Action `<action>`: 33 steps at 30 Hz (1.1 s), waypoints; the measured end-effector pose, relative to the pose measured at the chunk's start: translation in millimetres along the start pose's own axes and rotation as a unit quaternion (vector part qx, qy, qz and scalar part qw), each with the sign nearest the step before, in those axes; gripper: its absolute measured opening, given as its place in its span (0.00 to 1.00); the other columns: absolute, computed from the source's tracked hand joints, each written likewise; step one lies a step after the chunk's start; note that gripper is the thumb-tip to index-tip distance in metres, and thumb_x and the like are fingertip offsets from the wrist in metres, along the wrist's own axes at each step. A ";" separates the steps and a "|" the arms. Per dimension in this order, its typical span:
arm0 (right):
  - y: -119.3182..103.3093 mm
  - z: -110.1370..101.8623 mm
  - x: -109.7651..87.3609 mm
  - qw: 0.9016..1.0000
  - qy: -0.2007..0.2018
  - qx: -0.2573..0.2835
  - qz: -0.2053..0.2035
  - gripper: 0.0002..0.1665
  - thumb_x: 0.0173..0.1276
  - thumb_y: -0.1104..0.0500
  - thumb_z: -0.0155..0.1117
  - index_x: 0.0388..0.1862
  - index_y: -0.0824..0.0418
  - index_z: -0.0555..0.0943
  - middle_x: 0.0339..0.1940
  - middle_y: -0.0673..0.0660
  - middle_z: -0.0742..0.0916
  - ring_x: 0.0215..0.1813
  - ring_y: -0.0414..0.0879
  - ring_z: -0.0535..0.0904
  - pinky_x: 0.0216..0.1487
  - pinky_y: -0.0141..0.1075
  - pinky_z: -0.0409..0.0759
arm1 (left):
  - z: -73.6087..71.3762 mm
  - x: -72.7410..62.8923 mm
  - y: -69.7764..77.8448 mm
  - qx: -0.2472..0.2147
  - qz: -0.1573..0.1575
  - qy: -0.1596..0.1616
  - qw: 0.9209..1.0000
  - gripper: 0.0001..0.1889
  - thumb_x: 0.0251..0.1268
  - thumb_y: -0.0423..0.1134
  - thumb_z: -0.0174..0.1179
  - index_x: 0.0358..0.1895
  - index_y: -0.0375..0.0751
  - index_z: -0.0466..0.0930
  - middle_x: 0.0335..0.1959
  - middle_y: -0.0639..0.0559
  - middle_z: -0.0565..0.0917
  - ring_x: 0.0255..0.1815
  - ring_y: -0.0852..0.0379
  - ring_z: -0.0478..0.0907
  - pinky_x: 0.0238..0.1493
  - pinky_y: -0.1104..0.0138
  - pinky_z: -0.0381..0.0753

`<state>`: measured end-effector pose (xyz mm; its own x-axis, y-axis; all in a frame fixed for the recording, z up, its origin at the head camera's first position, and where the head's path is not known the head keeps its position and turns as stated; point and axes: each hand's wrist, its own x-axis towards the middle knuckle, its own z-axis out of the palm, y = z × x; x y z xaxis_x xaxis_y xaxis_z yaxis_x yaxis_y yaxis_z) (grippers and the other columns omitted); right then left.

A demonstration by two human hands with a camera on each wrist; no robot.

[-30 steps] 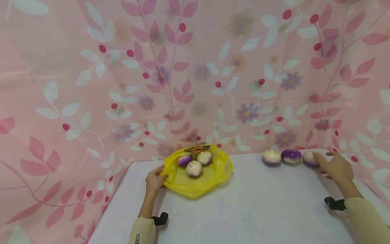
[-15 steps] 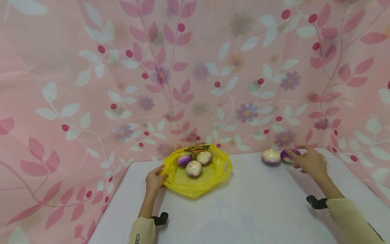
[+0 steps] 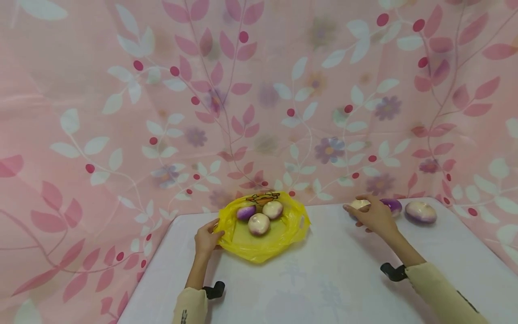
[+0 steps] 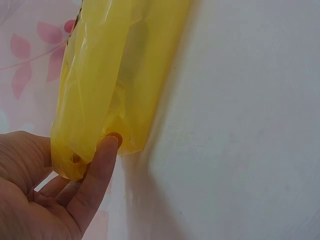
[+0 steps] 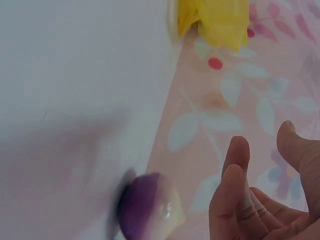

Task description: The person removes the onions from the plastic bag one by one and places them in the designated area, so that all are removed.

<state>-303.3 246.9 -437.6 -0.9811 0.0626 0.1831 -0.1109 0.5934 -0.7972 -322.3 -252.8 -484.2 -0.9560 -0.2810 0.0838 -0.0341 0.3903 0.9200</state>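
Note:
My left hand (image 3: pixel 207 240) pinches the left edge of a yellow plastic bag (image 3: pixel 259 252) between thumb and fingers. The bag lies spread open on the table, and in it are three turnips, among them a cream-coloured turnip (image 3: pixel 259 224) in front. In the left wrist view, the thumb and fingers hold the bag's folded film (image 4: pixel 95 90). My right hand (image 3: pixel 376 217) reaches over the leftmost turnip (image 3: pixel 359 204) of a row and partly covers it. From the right wrist, that purple-and-white turnip (image 5: pixel 150 207) appears apart from the fingers, which are spread and hold nothing.
Also in the row are a purple turnip (image 3: pixel 391 207), partly behind my right hand, and a pale turnip (image 3: pixel 421 212) at its right end. A pink floral curtain (image 3: pixel 259 112) hangs along the back edge of the white table (image 3: pixel 323 270).
My right hand has moved left along the row, from the right-end turnip past the purple one to the leftmost. The left hand keeps its hold on the bag, and the turnips stay put.

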 end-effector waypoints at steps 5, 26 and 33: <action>-16.6 16.4 -0.4 1.000 -0.012 0.015 0.003 0.49 0.59 0.32 0.68 0.68 0.61 0.68 0.42 0.65 0.88 0.29 0.53 0.86 0.22 0.41 0.85 | 0.0 -0.1 -0.3 -0.001 0.001 -0.003 1.000 0.26 0.62 0.28 0.65 0.65 0.39 0.77 0.61 0.30 0.76 0.36 0.44 0.86 0.21 0.59 0.86; -67.9 77.7 1.4 0.994 -0.057 0.096 0.005 0.45 0.54 0.38 0.76 0.66 0.57 0.71 0.41 0.60 0.88 0.31 0.53 0.87 0.22 0.41 0.86 | 0.6 -0.4 1.5 0.002 0.002 -0.008 1.000 0.26 0.62 0.28 0.65 0.65 0.39 0.77 0.62 0.29 0.75 0.36 0.45 0.86 0.22 0.58 0.87; -82.0 104.3 2.6 0.990 -0.074 0.123 0.010 0.45 0.53 0.39 0.77 0.64 0.58 0.73 0.40 0.60 0.88 0.30 0.52 0.87 0.22 0.41 0.86 | 0.0 -0.5 1.4 0.007 0.006 -0.005 1.000 0.26 0.61 0.28 0.65 0.64 0.38 0.77 0.61 0.30 0.76 0.36 0.44 0.86 0.23 0.55 0.87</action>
<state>-313.3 114.8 -431.8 -0.9939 -0.0572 0.0941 -0.1088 0.3782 -0.9193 -321.9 -252.1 -483.0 -0.9594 -0.2671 0.0903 -0.0268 0.4052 0.9138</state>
